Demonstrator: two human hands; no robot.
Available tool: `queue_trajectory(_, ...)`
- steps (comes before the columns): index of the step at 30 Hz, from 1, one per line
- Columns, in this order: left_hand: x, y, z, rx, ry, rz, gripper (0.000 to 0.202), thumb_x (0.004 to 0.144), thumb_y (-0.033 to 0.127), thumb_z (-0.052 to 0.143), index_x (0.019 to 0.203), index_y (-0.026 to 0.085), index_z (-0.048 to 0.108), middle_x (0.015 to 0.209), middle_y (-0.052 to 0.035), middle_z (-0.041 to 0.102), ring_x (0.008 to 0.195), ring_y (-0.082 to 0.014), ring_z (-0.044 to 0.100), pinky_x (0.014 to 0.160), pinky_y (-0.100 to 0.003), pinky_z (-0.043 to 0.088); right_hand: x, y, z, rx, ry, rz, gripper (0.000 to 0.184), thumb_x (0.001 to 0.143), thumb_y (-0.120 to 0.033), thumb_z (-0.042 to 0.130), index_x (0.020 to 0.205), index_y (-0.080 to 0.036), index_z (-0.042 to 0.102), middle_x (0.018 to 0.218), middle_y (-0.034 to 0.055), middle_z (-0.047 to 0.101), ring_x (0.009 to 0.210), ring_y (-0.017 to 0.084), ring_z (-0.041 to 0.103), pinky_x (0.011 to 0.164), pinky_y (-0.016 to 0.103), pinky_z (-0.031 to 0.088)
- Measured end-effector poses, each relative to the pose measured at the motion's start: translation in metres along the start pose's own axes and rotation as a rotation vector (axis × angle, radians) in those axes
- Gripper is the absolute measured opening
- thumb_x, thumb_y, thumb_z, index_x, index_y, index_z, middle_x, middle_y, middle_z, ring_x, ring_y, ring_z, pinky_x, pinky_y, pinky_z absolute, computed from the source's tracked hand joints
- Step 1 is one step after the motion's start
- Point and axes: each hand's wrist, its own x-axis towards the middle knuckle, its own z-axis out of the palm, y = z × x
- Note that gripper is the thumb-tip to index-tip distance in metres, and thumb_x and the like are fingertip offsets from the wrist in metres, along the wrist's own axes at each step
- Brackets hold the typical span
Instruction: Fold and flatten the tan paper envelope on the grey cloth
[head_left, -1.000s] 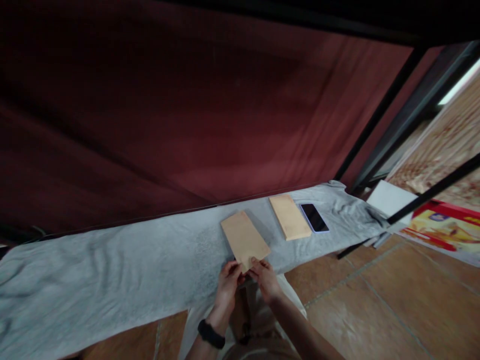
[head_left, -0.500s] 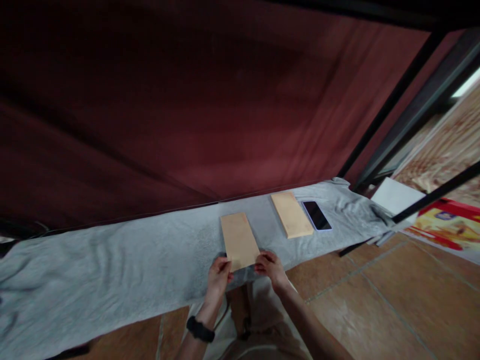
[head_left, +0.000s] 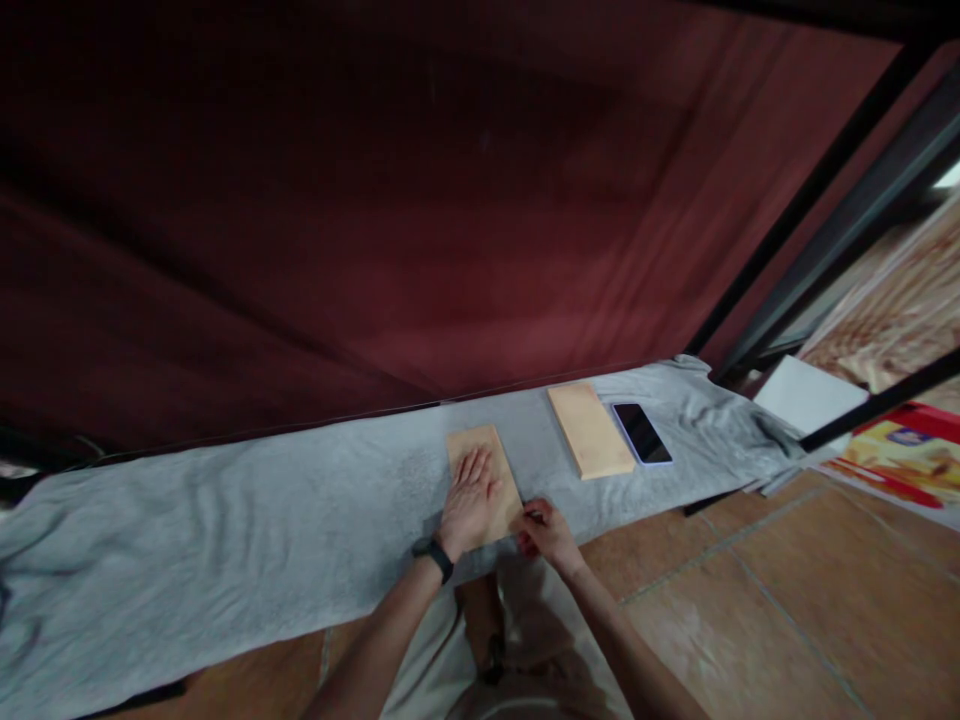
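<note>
A flat tan paper envelope lies on the grey cloth in front of me, its near end at the cloth's front edge. Spread flat on top of it is my left hand, fingers stretched out toward the far end, a dark watch on the wrist. At the envelope's near right corner my right hand pinches the paper between thumb and fingers. To the right rests a thicker stack of tan envelopes, apart from both hands.
Beside the stack lies a phone with a dark screen. The grey cloth covers a long narrow bench against a dark red curtain. At the right are black metal bars, a white board and a red printed box.
My left hand has let go of the envelope's near left corner and moved forward onto its face, flattening out. My right hand stays at the right corner.
</note>
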Motion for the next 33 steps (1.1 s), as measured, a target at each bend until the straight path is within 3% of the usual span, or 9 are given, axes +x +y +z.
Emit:
queue_trajectory(6, 0.041, -0.013, 0.012, 0.056, -0.068, 0.04, 0.054, 0.099, 0.032, 0.035, 0.149, 0.013, 0.043, 0.156, -0.0129, 0.044, 0.146, -0.0261, 0.036, 0.121, -0.048, 0.023, 0.0, 0.0, -0.002, -0.054, -0.023, -0.06, 0.028, 0.067, -0.046, 0.06, 0.081, -0.022, 0.053, 0.049, -0.0054, 0.062, 0.034, 0.014, 0.052, 0.034, 0.022, 0.038)
queue_trajectory(13, 0.055, -0.016, 0.017, 0.135, -0.111, 0.063, 0.057, 0.102, 0.037, 0.028, 0.151, 0.012, 0.04, 0.159, -0.0107, 0.039, 0.149, -0.0223, 0.031, 0.123, -0.043, 0.019, -0.001, 0.0, -0.004, -0.052, -0.064, -0.075, 0.029, 0.067, -0.043, 0.059, 0.082, -0.02, 0.056, 0.055, -0.003, 0.065, 0.038, 0.014, 0.054, 0.036, 0.022, 0.04)
queue_trajectory(25, 0.02, -0.002, 0.019, 0.115, -0.196, 0.192, 0.057, 0.103, 0.037, 0.027, 0.154, 0.012, 0.035, 0.162, -0.0089, 0.034, 0.151, -0.0187, 0.026, 0.125, -0.04, 0.018, 0.0, 0.005, -0.004, -0.075, -0.012, -0.033, 0.039, 0.067, -0.051, 0.065, 0.088, -0.02, 0.054, 0.056, -0.0036, 0.065, 0.039, 0.015, 0.056, 0.037, 0.023, 0.041)
queue_trajectory(33, -0.018, 0.012, 0.015, 0.135, -0.126, 0.318, 0.054, 0.104, 0.033, 0.028, 0.154, 0.015, 0.033, 0.16, -0.0098, 0.039, 0.149, -0.0177, 0.031, 0.124, -0.042, 0.022, -0.001, 0.005, -0.003, -0.087, 0.001, -0.052, 0.035, 0.073, -0.051, 0.058, 0.089, -0.02, 0.053, 0.052, -0.0039, 0.064, 0.039, 0.016, 0.057, 0.037, 0.022, 0.041)
